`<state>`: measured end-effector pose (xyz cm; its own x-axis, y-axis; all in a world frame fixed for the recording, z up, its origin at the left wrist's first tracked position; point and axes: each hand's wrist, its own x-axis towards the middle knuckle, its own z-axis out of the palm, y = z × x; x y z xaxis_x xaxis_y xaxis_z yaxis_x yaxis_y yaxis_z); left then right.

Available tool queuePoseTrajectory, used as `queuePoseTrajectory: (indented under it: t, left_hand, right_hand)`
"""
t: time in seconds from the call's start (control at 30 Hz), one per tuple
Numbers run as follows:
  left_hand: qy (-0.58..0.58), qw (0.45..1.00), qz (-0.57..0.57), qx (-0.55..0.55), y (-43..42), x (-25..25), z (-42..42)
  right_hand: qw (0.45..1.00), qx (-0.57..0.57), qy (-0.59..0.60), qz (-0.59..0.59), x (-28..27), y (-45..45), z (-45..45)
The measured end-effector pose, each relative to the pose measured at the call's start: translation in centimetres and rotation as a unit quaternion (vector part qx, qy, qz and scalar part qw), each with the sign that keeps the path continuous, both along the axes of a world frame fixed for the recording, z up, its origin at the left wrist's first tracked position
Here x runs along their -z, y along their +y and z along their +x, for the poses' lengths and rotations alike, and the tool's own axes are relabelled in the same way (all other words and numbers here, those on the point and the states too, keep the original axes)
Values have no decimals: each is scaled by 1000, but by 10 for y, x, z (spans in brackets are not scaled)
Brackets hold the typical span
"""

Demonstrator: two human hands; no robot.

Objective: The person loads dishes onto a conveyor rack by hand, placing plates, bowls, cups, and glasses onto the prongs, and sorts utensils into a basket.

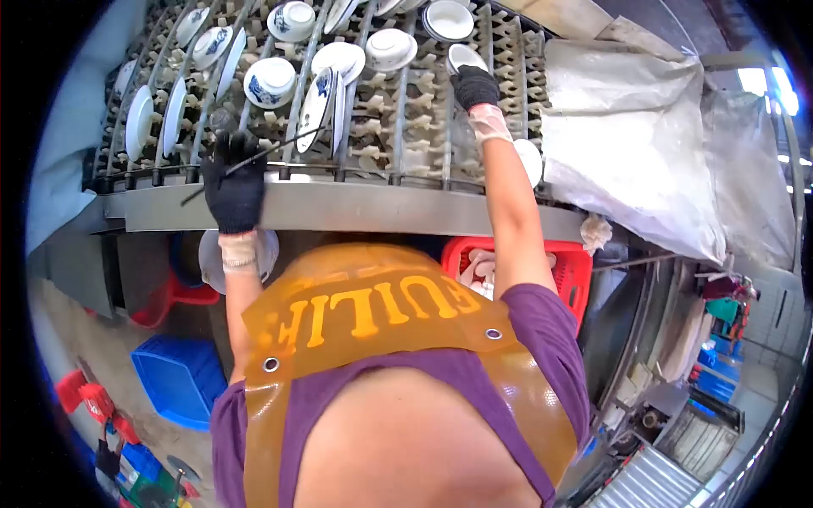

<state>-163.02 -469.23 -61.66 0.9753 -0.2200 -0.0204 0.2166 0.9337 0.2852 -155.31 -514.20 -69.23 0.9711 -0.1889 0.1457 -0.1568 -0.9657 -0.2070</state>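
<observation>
My left hand (235,184), in a black glove, is closed around a thin dark rod (275,150) that slants up to the right over the rack's front edge. My right hand (476,87), also in a black glove, reaches onto the pegged rack (423,127) with its fingers at a small white bowl (467,58). Just above that bowl lies another white bowl (449,20) with a dark rim. Blue-patterned bowls (270,83) sit upside down between the pegs, left of centre. An oval plate (317,110) leans upright near the rod's tip.
A metal ledge (356,208) runs along the rack's front. Below it are a red basket (574,284), a white bucket (264,252) and a blue bin (179,381). Plastic sheeting (627,144) hangs at the right. Another person's gloved hand (107,460) shows at lower left.
</observation>
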Motion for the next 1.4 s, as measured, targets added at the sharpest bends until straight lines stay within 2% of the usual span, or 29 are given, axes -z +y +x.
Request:
queuePoseTrajectory:
  t: [0.03,0.1,0.17,0.2,0.23,0.27,0.3,0.33,0.37,0.4,0.43,0.5,0.57,0.63,0.67,0.7,0.77,0.8,0.83,0.87,0.9,0.97,1.03,1.1,1.17,1.23,1.3,1.33,1.4]
  left_hand:
    - [9,982,166,-87,-5,-8,-9]
    - [-14,879,452,-149,14,-9,-25]
    - [-109,969,222,-8,34,-13,-43]
    - [-92,967,236,-34,35,-13,-48]
    - [-89,966,239,-37,38,-9,-48]
    - [-50,954,286,-74,44,-3,-44]
    - [-13,938,329,-111,50,0,-40]
    - [79,899,396,-171,38,-9,-37]
    - [76,899,394,-174,33,-13,-32]
    - [113,850,470,-208,28,-15,-27]
    - [152,792,539,-242,25,-15,-23]
    - [129,809,522,-235,33,-2,-21]
    - [106,771,586,-226,26,-5,-26]
    - [88,766,593,-230,35,7,-28]
    - [68,761,603,-227,32,9,-29]
    - [76,764,597,-233,29,10,-33]
    - [58,762,599,-239,11,-4,-40]
    - [43,795,560,-231,19,10,-41]
    - [52,796,556,-235,14,10,-42]
    - [47,764,593,-249,11,5,-41]
    - [39,731,630,-261,8,3,-41]
    - [30,744,614,-263,10,12,-40]
    - [24,746,607,-274,10,18,-39]
    - [24,755,598,-268,10,22,-41]
    - [25,761,588,-271,9,25,-43]
    - [7,736,623,-264,9,28,-45]
    - [-10,742,610,-278,3,30,-47]
    - [-25,749,596,-289,0,31,-47]
    - [-31,740,607,-288,-4,27,-48]
  right_hand:
    - [996,-21,-74,54,-32,15,-10]
    - [958,-18,-41,283,-46,26,-18]
    - [837,4,11,547,-25,43,-20]
    - [838,-168,-101,510,-22,54,-28]
    - [800,-331,-212,453,-30,69,-35]
    - [786,-334,-168,492,-12,72,-26]
    - [770,-58,130,622,-13,77,-10]
    - [889,-102,3,446,-17,75,7]
    - [953,-139,-124,240,-22,70,19]
    - [971,-79,-105,202,-29,63,34]
    - [984,-77,-133,90,-28,53,55]
    - [977,-66,-200,12,-10,35,90]
    - [994,-86,-66,-27,-9,21,102]
    - [980,-169,-45,-90,2,8,114]
    - [983,-163,-32,-73,-2,5,117]
    - [983,-168,-66,-46,-5,-2,120]
    - [996,-49,-46,52,-54,2,99]
    - [975,-64,-48,206,-58,-12,93]
    - [930,-74,-44,357,-60,-24,84]
    - [872,-40,-31,487,-78,-15,64]
    - [828,-47,-11,559,-59,-28,59]
    - [774,-24,36,632,-60,-12,32]
    - [877,-68,12,476,-30,-6,25]
    - [961,-154,-123,192,-36,10,23]
    - [960,-183,-199,66,-27,13,41]
    - [984,-149,-101,-2,-17,18,57]
    - [977,-199,-68,-29,8,21,73]
    - [971,-204,-74,-98,3,28,73]
    - [973,-194,-78,-94,-10,30,73]
